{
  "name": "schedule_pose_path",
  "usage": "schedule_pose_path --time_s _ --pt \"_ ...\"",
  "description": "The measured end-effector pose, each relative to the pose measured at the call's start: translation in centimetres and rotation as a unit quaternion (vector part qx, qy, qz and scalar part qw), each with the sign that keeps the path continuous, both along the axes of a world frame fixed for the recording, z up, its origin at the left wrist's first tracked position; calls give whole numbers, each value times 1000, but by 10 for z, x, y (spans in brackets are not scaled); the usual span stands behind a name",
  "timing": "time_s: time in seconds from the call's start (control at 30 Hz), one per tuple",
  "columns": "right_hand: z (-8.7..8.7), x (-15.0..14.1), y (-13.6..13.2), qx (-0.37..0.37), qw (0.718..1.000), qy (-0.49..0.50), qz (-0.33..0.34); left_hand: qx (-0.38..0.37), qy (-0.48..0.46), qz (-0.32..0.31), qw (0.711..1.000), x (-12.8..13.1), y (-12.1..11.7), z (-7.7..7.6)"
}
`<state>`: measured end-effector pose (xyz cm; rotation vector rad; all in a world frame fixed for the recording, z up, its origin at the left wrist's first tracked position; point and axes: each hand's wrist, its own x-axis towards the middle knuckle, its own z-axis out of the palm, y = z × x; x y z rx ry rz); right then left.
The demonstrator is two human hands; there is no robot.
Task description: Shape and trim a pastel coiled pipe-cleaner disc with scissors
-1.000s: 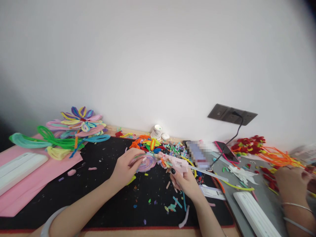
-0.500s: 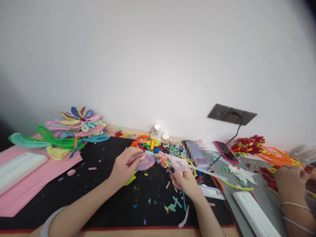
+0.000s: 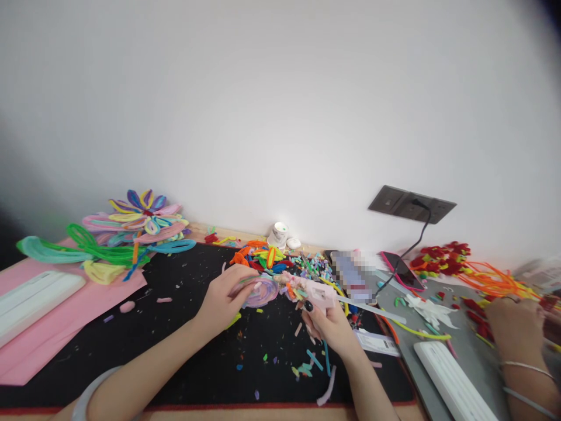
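My left hand is closed on a coiled pastel pipe-cleaner petal, pink and lilac, just left of the mat's middle. My right hand grips a pale pink glue gun, thumb on its body. A clear glue stick juts from the gun's rear toward the right. The gun's nozzle end, crusted with colourful scraps, points left at the petal's edge. Whether nozzle and petal touch, I cannot tell. Behind both hands lies a heap of bright pipe-cleaner loops.
A pipe-cleaner flower and green loops lie at left beside a white bar on pink paper. Clippings litter the black mat. Phones, a paper cup and a corded wall socket stand behind. A co-worker's hand works at right.
My left hand, with the petal, and the glue gun in my right hand have shifted very slightly to the right. Both grips stay the same.
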<state>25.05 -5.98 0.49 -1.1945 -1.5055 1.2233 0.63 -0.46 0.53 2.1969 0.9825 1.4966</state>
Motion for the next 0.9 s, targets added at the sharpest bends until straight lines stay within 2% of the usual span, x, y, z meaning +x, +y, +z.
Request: schedule_pose_path --time_s 0.23,0.9 --pt "6 -1 -1 -7 1000 -11 -4 -7 1 4 1000 0 1 -2" --pt "-2 6 3 3 1000 -11 1 -19 -20 56 998 -2 -1 0"
